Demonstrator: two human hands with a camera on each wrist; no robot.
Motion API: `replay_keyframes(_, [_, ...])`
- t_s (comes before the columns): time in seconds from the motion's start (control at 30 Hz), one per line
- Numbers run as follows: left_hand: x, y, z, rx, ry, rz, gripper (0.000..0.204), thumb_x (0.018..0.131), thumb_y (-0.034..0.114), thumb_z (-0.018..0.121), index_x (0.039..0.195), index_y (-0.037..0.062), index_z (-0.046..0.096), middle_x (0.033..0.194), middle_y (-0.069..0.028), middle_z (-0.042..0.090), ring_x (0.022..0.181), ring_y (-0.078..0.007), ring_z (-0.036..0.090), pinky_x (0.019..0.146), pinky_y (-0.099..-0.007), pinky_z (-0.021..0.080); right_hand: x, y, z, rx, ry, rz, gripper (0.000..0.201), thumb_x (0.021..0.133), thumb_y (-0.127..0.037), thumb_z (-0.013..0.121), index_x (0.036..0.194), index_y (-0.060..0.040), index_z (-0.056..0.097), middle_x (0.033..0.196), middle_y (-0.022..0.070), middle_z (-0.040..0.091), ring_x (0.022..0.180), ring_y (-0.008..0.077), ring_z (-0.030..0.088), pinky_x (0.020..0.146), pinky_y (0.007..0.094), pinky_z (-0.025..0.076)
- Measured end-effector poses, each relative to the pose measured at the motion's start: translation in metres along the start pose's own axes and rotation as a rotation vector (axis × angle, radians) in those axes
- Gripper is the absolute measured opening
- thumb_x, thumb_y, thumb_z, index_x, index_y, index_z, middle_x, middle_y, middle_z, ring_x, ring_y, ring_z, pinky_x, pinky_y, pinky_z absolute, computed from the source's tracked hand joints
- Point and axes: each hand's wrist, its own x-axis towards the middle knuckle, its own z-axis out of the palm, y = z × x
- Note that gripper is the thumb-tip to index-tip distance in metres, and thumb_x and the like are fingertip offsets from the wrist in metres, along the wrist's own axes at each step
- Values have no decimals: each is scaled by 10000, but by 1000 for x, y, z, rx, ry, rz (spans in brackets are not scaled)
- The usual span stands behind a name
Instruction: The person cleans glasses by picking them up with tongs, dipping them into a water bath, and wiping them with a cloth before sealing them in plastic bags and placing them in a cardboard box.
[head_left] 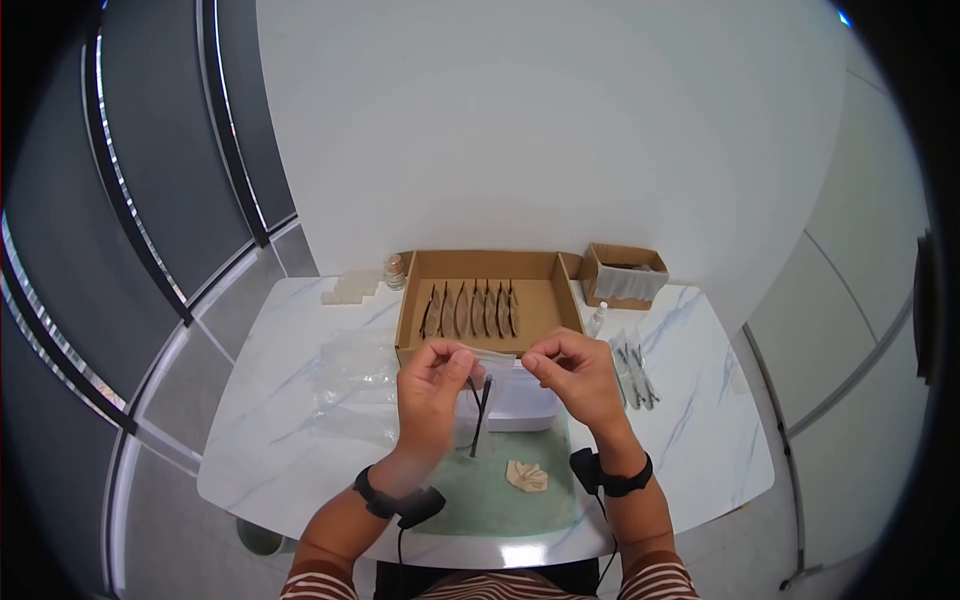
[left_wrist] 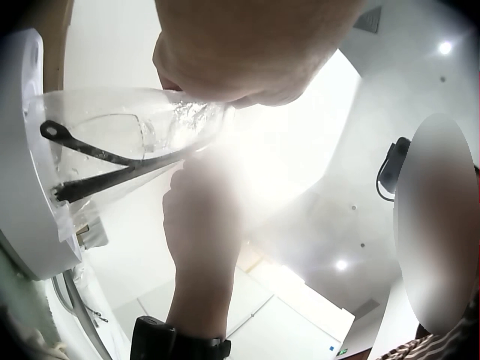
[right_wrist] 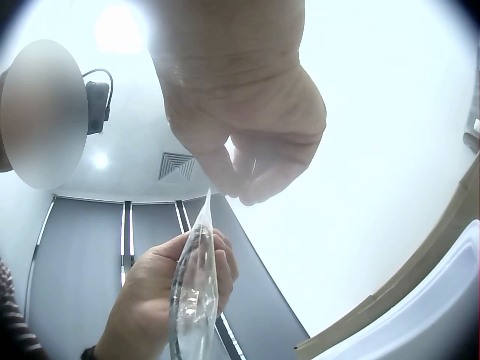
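Note:
A clear plastic bag with dark-armed glasses in it hangs between the two hands. The left hand pinches one top corner; the right hand pinches the other end of the top edge. In the head view the dark glasses arms point down below the left fingers. The right wrist view shows the bag nearly edge-on, with the left hand beside it and the right fingertips at its top.
Behind the hands a cardboard box holds several bagged items in a row. A white tray and a crumpled beige cloth lie on the green mat. Plastic bags lie left, bagged glasses right; a smaller box stands behind.

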Motion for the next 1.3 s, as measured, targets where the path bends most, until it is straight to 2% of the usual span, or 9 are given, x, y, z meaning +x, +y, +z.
replay_keyframes(0.2, [-1, -6, -1, 47, -39, 10, 127, 1027, 145, 619, 1027, 21, 595, 920, -42, 657, 824, -114, 628, 781, -274, 523, -2, -13, 13, 145, 89, 71, 213, 899, -148, 779, 1023, 17, 728, 818, 36, 679, 720, 80, 617, 621, 223, 496])
replay_keyframes(0.27, [-2, -5, 2, 65, -43, 5, 126, 1027, 143, 615, 1027, 19, 595, 923, -47, 660, 820, -115, 627, 784, -275, 522, -4, -14, 17, 31, 30, -54, 195, 899, -167, 780, 972, 8, 732, 824, 31, 689, 706, 78, 619, 614, 226, 499])
replay_keyframes(0.53, [-3, -1, 11, 44, -112, -19, 146, 1016, 107, 624, 1089, -16, 595, 956, -37, 652, 876, -100, 620, 809, -253, 509, -6, -4, 18, -57, 13, -73, 142, 902, -152, 751, 920, -12, 740, 809, 31, 713, 693, 76, 629, 594, 234, 496])
replay_keyframes(0.63, [-2, -8, 2, 100, -162, -46, 137, 1008, 141, 633, 1054, 13, 617, 970, -31, 661, 908, -93, 625, 835, -258, 506, -6, -1, 17, -59, -16, -78, 146, 909, -162, 749, 932, -18, 740, 825, 26, 719, 703, 73, 631, 604, 231, 494])
replay_keyframes(0.83, [-2, -3, 4, 75, -108, -37, 129, 1011, 141, 641, 1014, 13, 627, 918, -25, 657, 837, -79, 598, 781, -251, 490, -6, -4, 17, -32, -18, -30, 144, 924, -148, 751, 931, -9, 716, 823, -3, 688, 722, 49, 597, 630, 211, 480])
replay_keyframes(0.93, [-1, -9, -2, 55, -147, -31, 161, 1013, 134, 648, 1074, -11, 611, 941, -40, 668, 864, -96, 636, 790, -250, 527, -6, -2, 17, 2, -25, -43, 168, 937, -165, 749, 942, -2, 711, 824, 5, 683, 716, 54, 598, 622, 211, 489])
replay_keyframes(1.17, [-1, -9, -1, 35, -154, -28, 159, 1014, 134, 647, 1071, -11, 612, 937, -45, 670, 863, -98, 641, 791, -250, 525, -7, 7, 18, 59, -11, -35, 174, 940, -179, 740, 975, -9, 736, 857, 0, 705, 715, 40, 583, 613, 214, 474])
replay_keyframes(1.23, [-3, -4, 4, 62, -108, -32, 140, 1008, 153, 653, 1001, 16, 630, 896, -19, 659, 835, -78, 597, 775, -247, 491, -7, 7, 18, 63, -18, -5, 188, 950, -178, 746, 978, 4, 707, 853, 8, 679, 717, 55, 594, 630, 214, 502])
replay_keyframes(1.3, [-2, -6, 4, 47, -118, -34, 138, 1007, 151, 654, 1007, 14, 632, 901, -17, 662, 839, -74, 598, 775, -244, 493, -7, 2, 21, 73, -44, 5, 177, 952, -166, 741, 988, 4, 705, 857, 5, 679, 720, 50, 590, 633, 210, 499])
